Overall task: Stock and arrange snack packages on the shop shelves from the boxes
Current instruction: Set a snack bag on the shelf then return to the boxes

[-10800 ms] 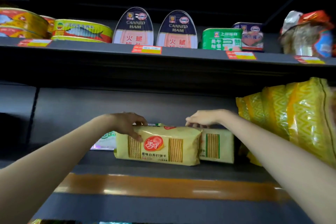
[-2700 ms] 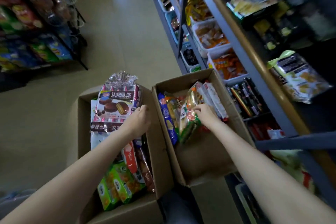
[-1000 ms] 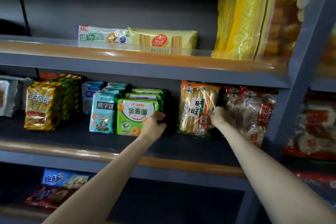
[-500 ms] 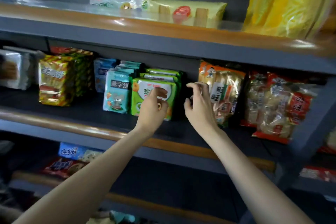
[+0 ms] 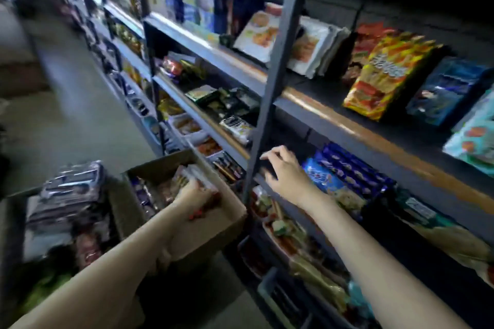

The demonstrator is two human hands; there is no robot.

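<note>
Snack packages [image 5: 184, 181] in cardboard box [image 5: 213, 224], labels blurred, left hand [image 5: 196, 195] among them, grip unclear, right hand [image 5: 284, 172] loosely spread

Both arms I watched were bare from the elbow down, with no sleeve showing at either forearm. The left hand [image 5: 196, 193] and right hand [image 5: 284, 172] wore no gloves. I could make out no ring, watch or band through the motion blur.
</note>
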